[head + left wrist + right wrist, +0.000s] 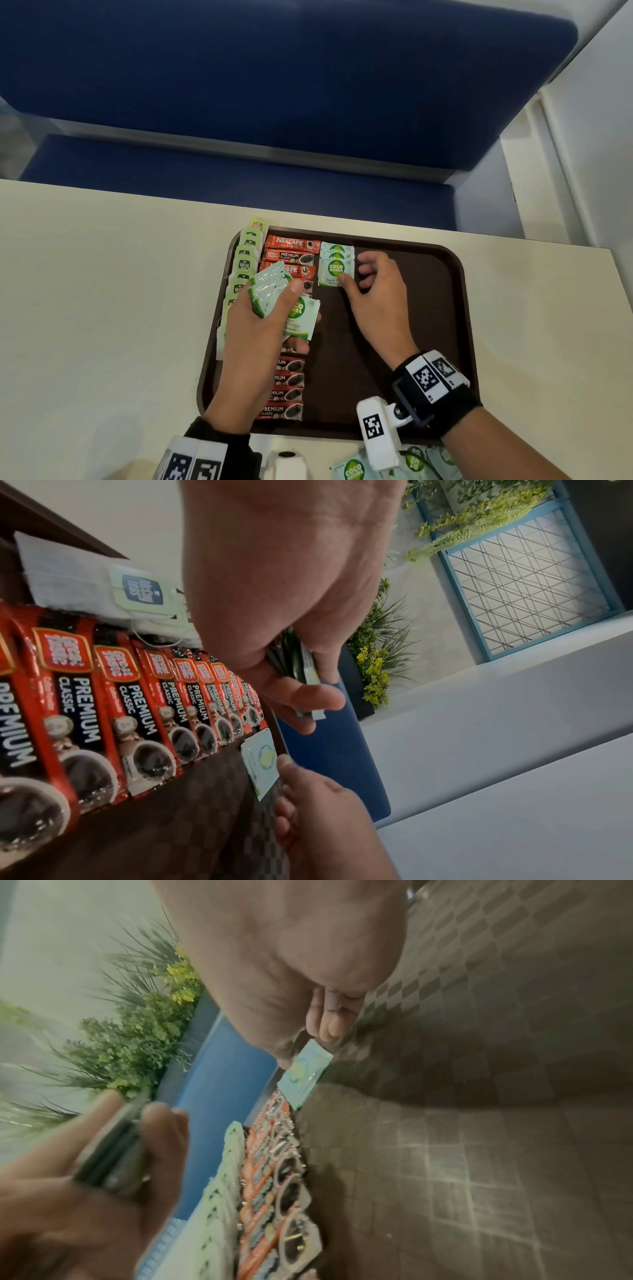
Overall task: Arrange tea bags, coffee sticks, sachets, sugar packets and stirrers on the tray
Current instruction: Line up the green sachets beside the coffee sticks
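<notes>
Premises are presenting as a café or canteen seating area. A blue padded booth bench (274, 85) is facing a cream laminate table (102, 291); a brown serving tray (455, 308) is sitting on it. Potted greenery (373, 653) is lining a blue-framed lattice partition (527, 588).

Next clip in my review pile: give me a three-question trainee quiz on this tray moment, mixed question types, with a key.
1. True or false: the left hand holds a fanned bunch of sugar packets.
2. Multiple choice: on the tray, the column of tea bags lies (A) left of the coffee sticks, (B) right of them, (C) on top of them.
3. Fill in: the right hand pinches the nearest packet of the ____ Natura row laid beside the coffee sticks.

Key: 1 true; 2 A; 3 Coco.
</notes>
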A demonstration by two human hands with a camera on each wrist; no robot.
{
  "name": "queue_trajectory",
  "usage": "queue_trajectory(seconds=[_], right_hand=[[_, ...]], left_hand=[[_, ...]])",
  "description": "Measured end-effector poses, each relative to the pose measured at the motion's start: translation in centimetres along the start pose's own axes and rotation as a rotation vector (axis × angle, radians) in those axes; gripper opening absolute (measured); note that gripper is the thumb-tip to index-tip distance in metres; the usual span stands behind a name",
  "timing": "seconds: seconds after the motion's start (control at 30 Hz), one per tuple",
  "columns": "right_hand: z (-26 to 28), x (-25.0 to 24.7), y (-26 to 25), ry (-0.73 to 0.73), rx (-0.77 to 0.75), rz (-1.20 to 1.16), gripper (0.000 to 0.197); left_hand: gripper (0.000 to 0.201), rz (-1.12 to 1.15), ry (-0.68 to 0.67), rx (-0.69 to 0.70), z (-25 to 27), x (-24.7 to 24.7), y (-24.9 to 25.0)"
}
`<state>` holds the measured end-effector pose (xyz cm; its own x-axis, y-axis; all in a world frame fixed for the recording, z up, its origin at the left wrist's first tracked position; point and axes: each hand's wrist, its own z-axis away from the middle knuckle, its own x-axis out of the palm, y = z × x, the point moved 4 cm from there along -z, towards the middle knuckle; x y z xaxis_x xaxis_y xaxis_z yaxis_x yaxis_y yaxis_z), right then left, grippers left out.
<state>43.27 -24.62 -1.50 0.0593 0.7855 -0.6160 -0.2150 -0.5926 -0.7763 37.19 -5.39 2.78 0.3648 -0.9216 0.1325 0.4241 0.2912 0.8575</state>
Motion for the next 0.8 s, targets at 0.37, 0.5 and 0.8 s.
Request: queue_trajectory(seconds=[0.37, 0.5, 0.8], right_hand=[[4.7, -2.6, -4.8, -0.371, 0.017, -0.413, 0.029], [4.6, -3.4, -3.9, -0.339, 0.105, -0.49, 0.021], [2.1, -3.7, 0.8, -0.199, 0.151, -0.324, 0.019]], left_hand=[[0.035, 0.058, -0.125, -0.006, 0.3, 2.2, 0.9], [0.032, 0.007, -0.144, 0.024, 0.5, 2.1, 1.0], [0.017, -0.061, 0.027, 0.131, 0.8, 0.4, 1.1]])
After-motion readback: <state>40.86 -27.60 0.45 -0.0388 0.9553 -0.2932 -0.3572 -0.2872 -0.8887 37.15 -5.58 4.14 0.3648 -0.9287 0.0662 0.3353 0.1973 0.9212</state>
